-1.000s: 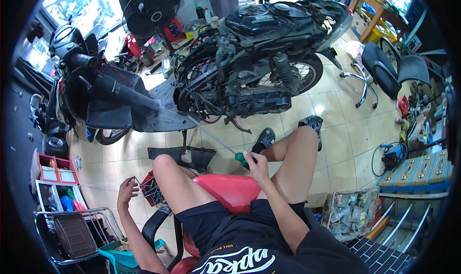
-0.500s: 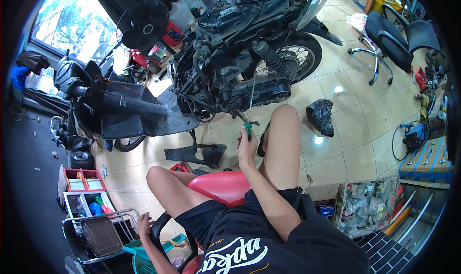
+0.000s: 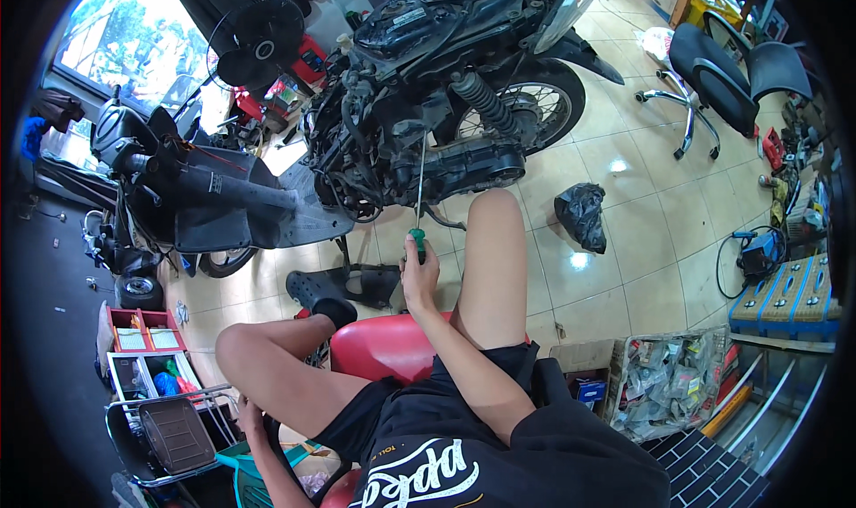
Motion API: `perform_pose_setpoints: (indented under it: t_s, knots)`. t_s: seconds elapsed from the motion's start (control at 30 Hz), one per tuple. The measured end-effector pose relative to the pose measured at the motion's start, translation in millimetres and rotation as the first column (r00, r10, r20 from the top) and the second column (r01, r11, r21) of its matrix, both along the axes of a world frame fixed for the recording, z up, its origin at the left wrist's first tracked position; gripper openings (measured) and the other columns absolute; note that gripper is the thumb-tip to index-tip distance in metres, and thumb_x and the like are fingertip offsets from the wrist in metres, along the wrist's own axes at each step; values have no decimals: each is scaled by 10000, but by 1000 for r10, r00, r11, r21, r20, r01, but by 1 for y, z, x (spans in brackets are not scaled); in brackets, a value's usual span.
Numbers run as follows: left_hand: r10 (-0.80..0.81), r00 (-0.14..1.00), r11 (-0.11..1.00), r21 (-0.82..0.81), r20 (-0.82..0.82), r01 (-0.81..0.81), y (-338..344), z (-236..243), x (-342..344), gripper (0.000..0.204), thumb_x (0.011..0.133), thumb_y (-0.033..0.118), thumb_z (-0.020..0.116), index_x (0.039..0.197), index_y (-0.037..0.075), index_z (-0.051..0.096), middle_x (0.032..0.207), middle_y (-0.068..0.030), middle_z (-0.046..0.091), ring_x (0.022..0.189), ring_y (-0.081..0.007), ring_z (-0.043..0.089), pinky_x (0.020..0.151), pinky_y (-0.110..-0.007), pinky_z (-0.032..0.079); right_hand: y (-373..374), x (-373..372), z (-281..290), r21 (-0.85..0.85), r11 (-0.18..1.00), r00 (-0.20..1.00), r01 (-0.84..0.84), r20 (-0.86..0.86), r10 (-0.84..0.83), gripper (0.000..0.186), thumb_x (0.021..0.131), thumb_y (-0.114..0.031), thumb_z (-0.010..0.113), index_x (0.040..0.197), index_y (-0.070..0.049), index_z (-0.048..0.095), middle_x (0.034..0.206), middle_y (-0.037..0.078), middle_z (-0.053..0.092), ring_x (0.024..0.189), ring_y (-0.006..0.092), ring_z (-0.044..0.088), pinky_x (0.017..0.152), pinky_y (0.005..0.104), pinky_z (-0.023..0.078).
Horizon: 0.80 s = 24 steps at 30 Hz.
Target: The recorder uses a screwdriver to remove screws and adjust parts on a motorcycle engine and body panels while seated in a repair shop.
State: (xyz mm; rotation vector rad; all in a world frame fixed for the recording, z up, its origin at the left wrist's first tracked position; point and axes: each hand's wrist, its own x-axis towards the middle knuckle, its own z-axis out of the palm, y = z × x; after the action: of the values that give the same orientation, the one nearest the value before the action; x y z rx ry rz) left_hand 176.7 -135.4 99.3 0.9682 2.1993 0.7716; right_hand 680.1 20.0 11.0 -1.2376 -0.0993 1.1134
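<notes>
A screwdriver with a green handle (image 3: 416,237) and a long thin shaft is gripped in my right hand (image 3: 418,276). Its shaft points away from me across the lower side of a partly stripped black scooter (image 3: 428,27). The tip reaches the area beside the engine (image 3: 464,171), but whether it touches cannot be made out. My left hand (image 3: 251,418) is low on the left, against the outside of my bent left leg and close to a folding chair (image 3: 183,437). Its fingers are mostly hidden by the leg.
Another dark scooter (image 3: 232,200) stands at the left, with a black fan (image 3: 259,45) behind it. A black plastic bag (image 3: 581,216) lies on the tiles right of my knee. Farther right are a wheeled office chair (image 3: 713,71) and a crate of bagged parts (image 3: 669,379).
My right hand has shifted left with the screwdriver, whose shaft now stands more upright along the engine. My left leg has swung outward, its black clog now showing, and my left hand has moved beside it.
</notes>
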Motion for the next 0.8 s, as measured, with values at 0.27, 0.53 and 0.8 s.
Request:
perform_pose_setpoints:
  t_s: [0.27,0.53,0.8]
  knots:
    - [-170,967,985,7,188,172,-5,1,13,486,943,273,577,1302,-53,551,1049,-125,683,900,-251,689,731,-361,571,-8,2,0,82,997,1000,-12,16,11,397,1041,-377,487,905,-42,649,606,-8,522,509,75,464,476,248,347]
    - [-28,996,988,-156,-84,15,23,11,38,493,974,278,565,1372,-7,511,1115,-210,672,902,-260,689,799,-383,534,-18,18,-4,49,994,995,97,-29,-96,479,1060,-437,393,994,-49,666,598,13,551,430,67,447,382,213,328]
    - [-320,886,930,-290,-336,226,68,34,109,481,945,273,604,1357,36,536,1126,-227,673,943,-303,676,837,-399,524,-43,24,-20,-89,996,999,7,-45,-11,454,1046,-445,424,987,-49,636,607,4,531,436,68,440,379,214,318]
